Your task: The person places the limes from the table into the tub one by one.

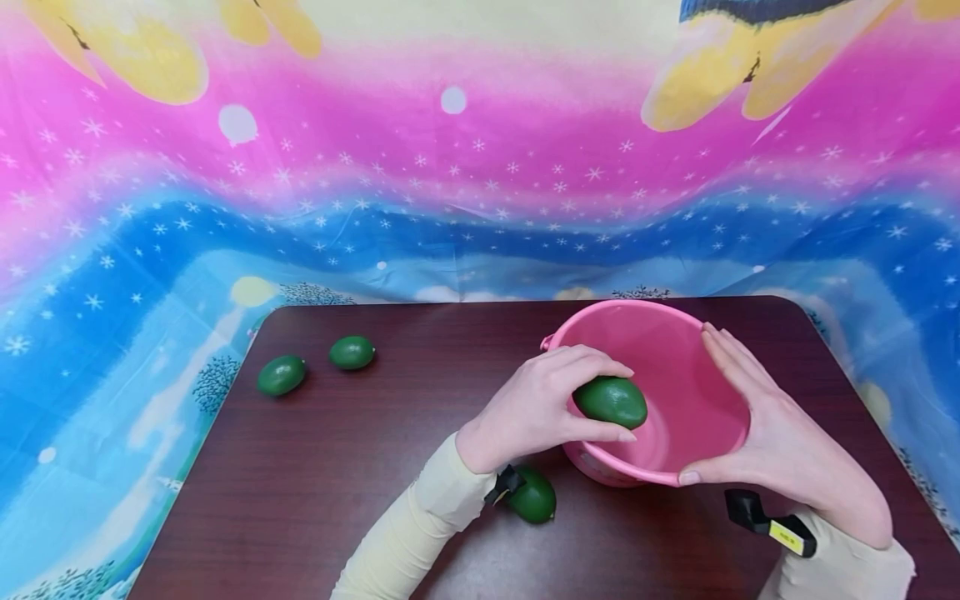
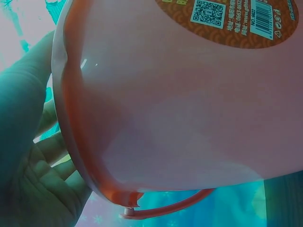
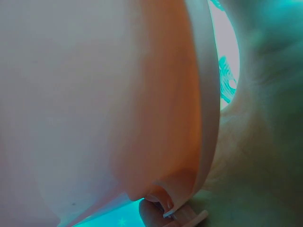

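My left hand holds a glossy dark green lime between thumb and fingers, over the near left rim of a pink bucket. The bucket tilts a little toward me, and its bottom shows inside. My right hand grips the bucket's right rim, thumb at the near side and fingers farther back. Under the left wrist lies another lime, partly covered by the wrist camera. In the left wrist view, the bucket's outer wall hides the held lime; the left hand shows beside the rim.
Two more limes, one at the far left and one beside it, lie on the dark wooden table. A printed cloth hangs behind the table. The bucket's handle hangs by its hinge.
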{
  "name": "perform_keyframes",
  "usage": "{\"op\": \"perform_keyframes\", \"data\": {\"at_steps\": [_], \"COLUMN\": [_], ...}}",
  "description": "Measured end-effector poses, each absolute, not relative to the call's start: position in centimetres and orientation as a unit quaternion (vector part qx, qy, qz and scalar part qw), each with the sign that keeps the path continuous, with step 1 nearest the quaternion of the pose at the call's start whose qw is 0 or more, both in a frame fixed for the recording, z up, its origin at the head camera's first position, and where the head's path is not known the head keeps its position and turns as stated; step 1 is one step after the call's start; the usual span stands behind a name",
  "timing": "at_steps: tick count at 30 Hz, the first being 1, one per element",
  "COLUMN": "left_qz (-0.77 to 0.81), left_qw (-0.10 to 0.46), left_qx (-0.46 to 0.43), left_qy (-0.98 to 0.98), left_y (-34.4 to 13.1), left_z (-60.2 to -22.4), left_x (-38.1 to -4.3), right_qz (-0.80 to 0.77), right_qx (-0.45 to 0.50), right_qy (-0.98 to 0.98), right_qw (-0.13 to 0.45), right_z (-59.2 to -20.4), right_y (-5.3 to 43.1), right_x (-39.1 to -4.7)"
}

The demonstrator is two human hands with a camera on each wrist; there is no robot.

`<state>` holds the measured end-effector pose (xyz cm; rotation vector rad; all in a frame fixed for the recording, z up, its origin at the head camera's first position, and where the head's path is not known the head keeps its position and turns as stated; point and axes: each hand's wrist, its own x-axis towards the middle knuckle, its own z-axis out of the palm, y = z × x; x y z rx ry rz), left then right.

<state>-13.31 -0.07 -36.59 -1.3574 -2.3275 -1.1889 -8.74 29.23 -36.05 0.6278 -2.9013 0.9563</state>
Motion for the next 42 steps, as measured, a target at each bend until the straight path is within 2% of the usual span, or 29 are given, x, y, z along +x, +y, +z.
{"op": "perform_keyframes", "data": {"at_steps": [22,42], "left_qz": [-0.389,-0.387], "left_qw": [0.116,0.093], "left_qx": [-0.463,-0.453], "left_qy": [-0.788,-0.798], "left_y": [-0.06,-0.05], "left_z": [-36.93,-36.85], "left_x": [-13.13,-13.04], "right_qz": [0.315,0.306], "right_qx": [0.199,0.207], "right_qy": [-0.928,-0.929], "right_qw": [0.004,0.016], "right_z": [-35.96,-36.09], "right_y": [29.18,29.32], "right_x": [-8.72,-8.7]}}
